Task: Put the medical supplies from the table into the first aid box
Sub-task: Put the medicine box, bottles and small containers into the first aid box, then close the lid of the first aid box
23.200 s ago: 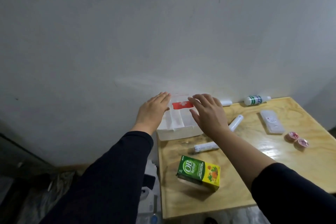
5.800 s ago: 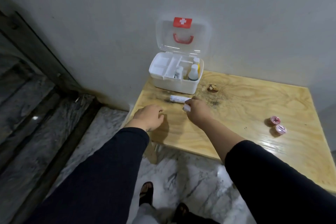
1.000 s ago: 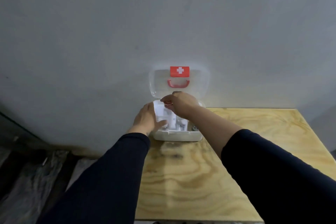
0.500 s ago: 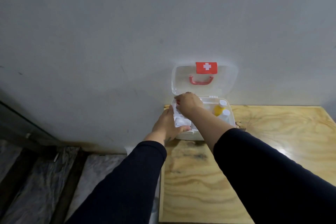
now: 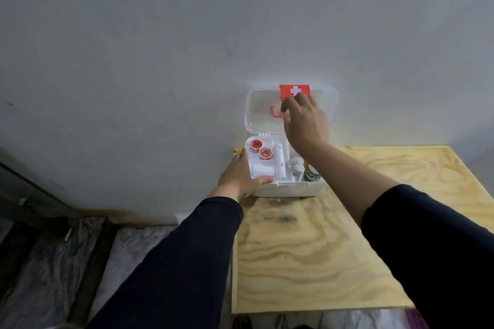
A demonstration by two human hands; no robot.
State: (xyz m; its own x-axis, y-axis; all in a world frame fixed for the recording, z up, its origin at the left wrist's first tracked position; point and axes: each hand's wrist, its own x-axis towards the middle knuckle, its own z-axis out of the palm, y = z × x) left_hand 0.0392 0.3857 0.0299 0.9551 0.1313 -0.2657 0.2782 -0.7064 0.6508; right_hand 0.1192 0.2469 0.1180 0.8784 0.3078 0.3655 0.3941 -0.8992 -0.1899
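Box [image 5: 287, 188] sits at the far left corner of the table [image 5: 307, 262], back against the wall, lid [image 5: 260, 109] swung up and leaning on the wall. Supplies are all inside as far as I can see: two red-capped pots [image 5: 260, 149] in the far left tray slot, a white roll [image 5: 262, 170] in the slot nearer, a long white tube [image 5: 279, 160] lying in the middle channel with its long axis running near to far, and bottles [image 5: 310, 173] standing upright on the right side. No loose supplies on the visible table.

Left hand [image 5: 239, 177] braces the box's left wall, thumb lying along the near rim; its grip is relaxed and spread, not clamped. Likely there to stop the box sliding. Right hand [image 5: 304, 121] is up at the lid, fingers curled at the pink handle [image 5: 278, 113]; can't tell whether that grip has actually closed on it or just touches. Looks like the lid-closing step, packing essentially done.
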